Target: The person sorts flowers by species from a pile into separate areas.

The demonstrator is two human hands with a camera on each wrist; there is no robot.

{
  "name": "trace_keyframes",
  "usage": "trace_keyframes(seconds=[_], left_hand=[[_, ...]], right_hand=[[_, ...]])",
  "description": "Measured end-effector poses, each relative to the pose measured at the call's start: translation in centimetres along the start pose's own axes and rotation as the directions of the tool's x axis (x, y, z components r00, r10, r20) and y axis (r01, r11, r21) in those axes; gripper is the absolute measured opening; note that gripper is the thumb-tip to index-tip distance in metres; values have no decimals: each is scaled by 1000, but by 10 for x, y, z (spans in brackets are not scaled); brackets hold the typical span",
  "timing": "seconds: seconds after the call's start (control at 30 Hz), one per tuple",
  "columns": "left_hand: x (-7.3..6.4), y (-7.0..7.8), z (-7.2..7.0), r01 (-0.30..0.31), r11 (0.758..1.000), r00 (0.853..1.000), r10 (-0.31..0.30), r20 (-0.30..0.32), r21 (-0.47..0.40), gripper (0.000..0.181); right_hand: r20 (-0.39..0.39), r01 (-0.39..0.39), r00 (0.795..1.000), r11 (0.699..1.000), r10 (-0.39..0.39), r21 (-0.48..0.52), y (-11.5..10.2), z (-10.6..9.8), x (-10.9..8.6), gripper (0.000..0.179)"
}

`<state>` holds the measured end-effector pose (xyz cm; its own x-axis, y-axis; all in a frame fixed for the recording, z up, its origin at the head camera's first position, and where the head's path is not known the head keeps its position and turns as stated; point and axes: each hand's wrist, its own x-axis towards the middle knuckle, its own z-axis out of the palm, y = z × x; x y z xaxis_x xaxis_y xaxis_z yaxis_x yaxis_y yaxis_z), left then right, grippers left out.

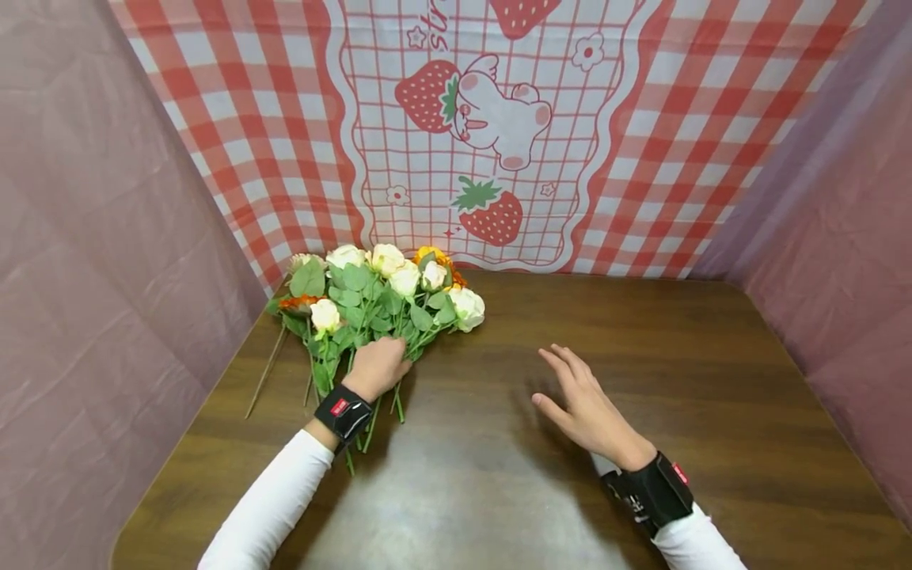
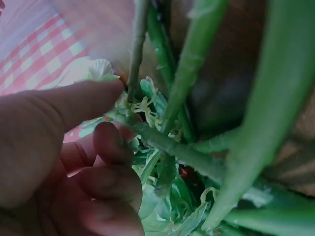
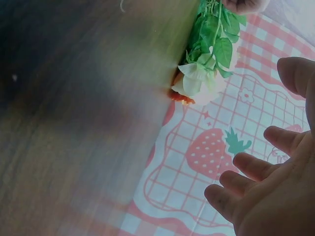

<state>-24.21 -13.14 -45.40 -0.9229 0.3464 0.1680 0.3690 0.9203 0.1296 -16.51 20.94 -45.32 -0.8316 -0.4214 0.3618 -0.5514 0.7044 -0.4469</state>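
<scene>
A bunch of artificial flowers [image 1: 385,305] lies at the table's back left, with cream roses [image 1: 404,279], a few orange blooms [image 1: 301,303], green leaves and long stems. My left hand [image 1: 381,366] is over the stems just below the leaves. In the left wrist view, the thumb and curled fingers [image 2: 110,142] of that hand pinch a flower stem [image 2: 172,150], while other thick stems cross in front. Which bloom this stem carries is hidden among the leaves. Off to the right, my right hand [image 1: 587,408] hovers over the table with fingers spread, holding nothing.
One brown stem [image 1: 267,372] sticks out at the left of the bunch. Behind the brown wooden table [image 1: 456,491] hangs a red-and-white checked cloth [image 1: 684,142] with strawberry prints. Pinkish curtains [image 1: 107,261] close off both sides.
</scene>
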Motion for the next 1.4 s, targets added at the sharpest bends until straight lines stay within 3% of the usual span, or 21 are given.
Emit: trace_keyframes(seconds=[0.4, 0.57, 0.73, 1.0, 1.23, 1.4], left_hand=[[-3, -2, -5, -4, 997, 999, 8, 54, -76, 15], [-13, -4, -14, 24, 998, 994, -18, 109, -56, 13], [-20, -6, -18, -3, 999, 994, 7, 113, -35, 19], [-26, -9, -17, -60, 995, 996, 65, 65, -80, 9], [-28, -12, -20, -144, 979, 989, 138, -53, -144, 11], [-30, -9, -26, -172, 958, 980, 144, -137, -227, 11]], right_hand=[[12, -23, 1000, 999, 22, 28, 0, 3, -1, 63], [12, -17, 1000, 999, 17, 32, 0, 4, -1, 62], [17, -20, 1000, 999, 20, 31, 2, 5, -2, 61], [27, -8, 1000, 999, 7, 36, -1, 5, 0, 62], [17, -7, 1000, 999, 7, 34, -2, 4, 1, 61], [23, -5, 1000, 999, 4, 33, -4, 5, 1, 62]])
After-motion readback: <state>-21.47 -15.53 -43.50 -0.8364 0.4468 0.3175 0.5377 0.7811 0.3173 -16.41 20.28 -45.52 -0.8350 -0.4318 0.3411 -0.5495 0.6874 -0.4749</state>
